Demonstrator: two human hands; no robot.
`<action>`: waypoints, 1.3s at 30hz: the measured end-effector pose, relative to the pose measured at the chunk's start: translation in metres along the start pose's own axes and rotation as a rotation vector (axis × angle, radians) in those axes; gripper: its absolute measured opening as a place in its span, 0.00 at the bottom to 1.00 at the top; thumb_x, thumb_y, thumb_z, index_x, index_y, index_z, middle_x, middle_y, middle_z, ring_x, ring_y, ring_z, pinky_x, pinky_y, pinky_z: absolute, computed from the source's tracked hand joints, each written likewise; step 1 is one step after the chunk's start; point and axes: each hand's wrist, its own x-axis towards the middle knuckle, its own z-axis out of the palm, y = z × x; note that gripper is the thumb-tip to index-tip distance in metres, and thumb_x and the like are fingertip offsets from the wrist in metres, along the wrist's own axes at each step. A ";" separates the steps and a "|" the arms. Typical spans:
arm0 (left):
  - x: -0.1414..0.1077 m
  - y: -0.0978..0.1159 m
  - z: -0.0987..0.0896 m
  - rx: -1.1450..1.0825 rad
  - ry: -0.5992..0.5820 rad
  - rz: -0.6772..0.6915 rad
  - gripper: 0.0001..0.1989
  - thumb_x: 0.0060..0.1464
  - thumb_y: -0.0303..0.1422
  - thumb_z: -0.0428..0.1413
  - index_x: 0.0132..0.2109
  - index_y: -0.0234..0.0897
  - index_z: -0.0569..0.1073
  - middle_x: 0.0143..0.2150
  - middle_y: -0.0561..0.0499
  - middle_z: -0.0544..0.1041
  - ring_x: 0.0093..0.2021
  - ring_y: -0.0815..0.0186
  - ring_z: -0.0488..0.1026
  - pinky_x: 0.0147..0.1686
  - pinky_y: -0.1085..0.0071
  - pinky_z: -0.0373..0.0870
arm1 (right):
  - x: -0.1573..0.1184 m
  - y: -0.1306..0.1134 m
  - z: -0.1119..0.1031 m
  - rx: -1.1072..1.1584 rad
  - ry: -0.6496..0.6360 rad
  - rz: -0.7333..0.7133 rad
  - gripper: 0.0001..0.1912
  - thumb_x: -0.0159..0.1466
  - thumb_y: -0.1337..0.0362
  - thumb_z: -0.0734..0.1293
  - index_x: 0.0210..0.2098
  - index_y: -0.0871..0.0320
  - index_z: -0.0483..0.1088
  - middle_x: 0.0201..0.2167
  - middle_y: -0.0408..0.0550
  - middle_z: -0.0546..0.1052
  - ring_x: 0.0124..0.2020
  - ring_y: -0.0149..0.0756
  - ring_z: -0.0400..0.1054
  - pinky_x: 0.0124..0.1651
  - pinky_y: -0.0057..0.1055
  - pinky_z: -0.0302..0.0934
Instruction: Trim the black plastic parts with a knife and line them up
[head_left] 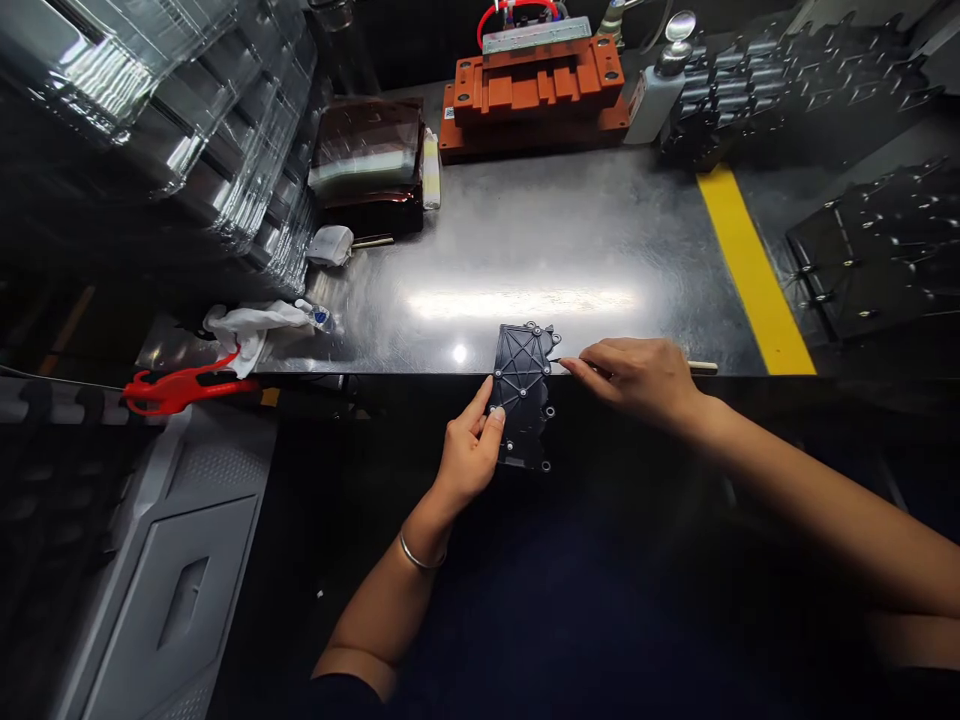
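Note:
My left hand (472, 450) grips a flat black plastic cover (523, 400) by its left edge, thumb on top. Crossed ribs, small bosses and round eyelets along the right edge mark the cover, which sticks out over the table's front edge. To its right, my right hand (637, 375) is closed around a thin tool with a pale rod-like handle (703, 367). The handle's end shows behind the hand. The tool's dark tip points at the cover's right edge; whether it touches cannot be made out. Most of the tool is hidden by my fingers.
On the metal table (540, 230) stand an orange fixture (536, 90) and a grey bottle (658, 95). Black parts (885, 250) are stacked at right, beyond yellow tape (754, 270). At left are wrapped trays (225, 130), a white cloth (259, 325) and red-handled pliers or cutters (180, 388).

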 end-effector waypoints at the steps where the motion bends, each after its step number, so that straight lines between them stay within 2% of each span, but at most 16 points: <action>1: 0.000 0.000 0.000 0.002 -0.002 0.002 0.31 0.61 0.40 0.51 0.67 0.29 0.58 0.21 0.60 0.52 0.21 0.75 0.47 0.20 0.77 0.47 | -0.001 0.000 0.001 0.008 -0.001 0.006 0.30 0.67 0.46 0.54 0.23 0.59 0.73 0.23 0.48 0.77 0.23 0.32 0.67 0.26 0.28 0.43; 16: -0.002 0.005 0.001 -0.026 -0.002 0.004 0.31 0.61 0.40 0.52 0.67 0.31 0.58 0.21 0.60 0.53 0.20 0.75 0.48 0.20 0.77 0.47 | -0.008 0.001 0.007 0.074 0.067 0.069 0.30 0.67 0.45 0.54 0.24 0.58 0.75 0.22 0.46 0.77 0.22 0.30 0.66 0.26 0.27 0.46; 27: -0.002 0.004 0.003 -0.019 0.013 0.008 0.31 0.61 0.39 0.52 0.67 0.30 0.59 0.21 0.60 0.52 0.20 0.75 0.47 0.20 0.77 0.46 | -0.011 -0.004 0.005 0.136 0.041 0.112 0.30 0.66 0.44 0.55 0.22 0.58 0.74 0.19 0.46 0.74 0.21 0.29 0.64 0.26 0.27 0.48; 39: -0.010 0.005 0.022 -0.058 0.088 -0.033 0.33 0.60 0.41 0.53 0.67 0.29 0.58 0.20 0.61 0.52 0.20 0.75 0.48 0.20 0.76 0.47 | -0.030 -0.033 0.005 0.134 0.105 0.380 0.28 0.65 0.43 0.57 0.25 0.57 0.76 0.19 0.47 0.75 0.20 0.31 0.64 0.25 0.28 0.44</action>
